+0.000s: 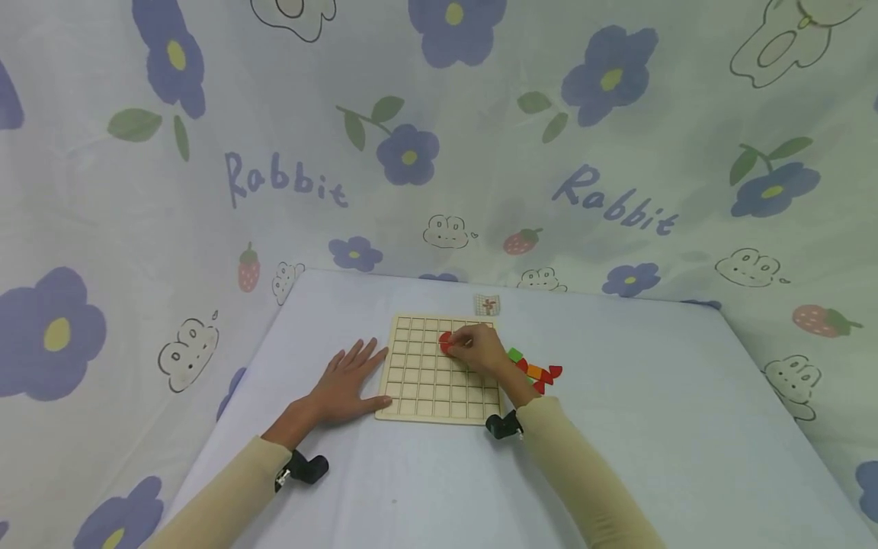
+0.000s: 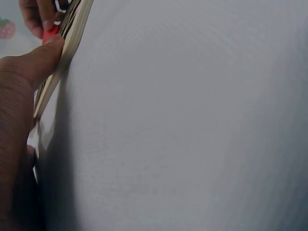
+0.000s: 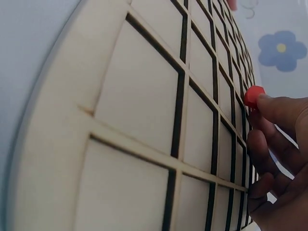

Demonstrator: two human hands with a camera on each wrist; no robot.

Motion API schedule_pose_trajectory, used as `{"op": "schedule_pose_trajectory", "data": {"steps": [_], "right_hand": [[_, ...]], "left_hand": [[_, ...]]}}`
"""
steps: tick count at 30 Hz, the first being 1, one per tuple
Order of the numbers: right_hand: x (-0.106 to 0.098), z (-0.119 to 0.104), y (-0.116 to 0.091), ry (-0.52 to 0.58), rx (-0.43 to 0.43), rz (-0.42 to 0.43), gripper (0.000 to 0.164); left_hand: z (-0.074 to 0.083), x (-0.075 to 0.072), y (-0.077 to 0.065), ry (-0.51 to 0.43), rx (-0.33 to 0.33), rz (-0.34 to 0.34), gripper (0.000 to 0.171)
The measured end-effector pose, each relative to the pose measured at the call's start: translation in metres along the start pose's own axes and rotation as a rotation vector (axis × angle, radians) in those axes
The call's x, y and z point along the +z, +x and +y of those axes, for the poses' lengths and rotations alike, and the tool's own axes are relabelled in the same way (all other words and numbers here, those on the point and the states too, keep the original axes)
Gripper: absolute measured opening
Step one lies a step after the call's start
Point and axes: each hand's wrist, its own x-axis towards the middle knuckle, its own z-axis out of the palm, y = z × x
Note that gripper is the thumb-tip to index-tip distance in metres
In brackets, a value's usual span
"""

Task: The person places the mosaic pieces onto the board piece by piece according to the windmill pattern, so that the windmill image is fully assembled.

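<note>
A pale wooden grid board [image 1: 418, 381] [image 3: 144, 120] lies flat on the table. My right hand [image 1: 478, 348] [image 3: 276, 154] pinches a red piece [image 1: 446, 343] [image 3: 253, 96] over the board's upper middle squares. My left hand [image 1: 346, 385] rests flat on the cloth with fingers spread, its thumb [image 2: 36, 60] against the board's left edge [image 2: 62, 57]. In the left wrist view the red piece [image 2: 49, 34] shows beyond the thumb, held by the other hand's fingers [image 2: 41, 17].
A small heap of coloured pieces [image 1: 536, 369], green, orange and red, lies just right of the board. A small white card [image 1: 487, 305] sits behind the board. The table [image 1: 652, 396] is draped in pale cloth; a flower-print sheet [image 1: 439, 137] hangs behind.
</note>
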Motion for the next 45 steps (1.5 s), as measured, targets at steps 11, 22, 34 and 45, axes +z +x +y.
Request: {"op": "schedule_pose_trajectory", "data": {"steps": [11,22,34,45], "right_hand": [[0.008,-0.006,-0.005,-0.094,-0.007,0.049,0.008],[0.013,-0.013,-0.004,-0.195,-0.001,0.094,0.01],[0.012,-0.007,-0.009,-0.207,-0.017,0.154,0.012],[-0.025,0.019,-0.033,-0.277,0.085,0.161,0.009]], "left_hand": [[-0.002,0.003,0.001,0.008,0.021,0.001,0.096],[-0.002,0.002,0.0,0.015,0.02,0.003,0.096],[0.0,0.003,-0.001,0.018,0.009,0.009,0.096],[-0.002,0.004,0.0,0.035,0.003,-0.002,0.097]]}}
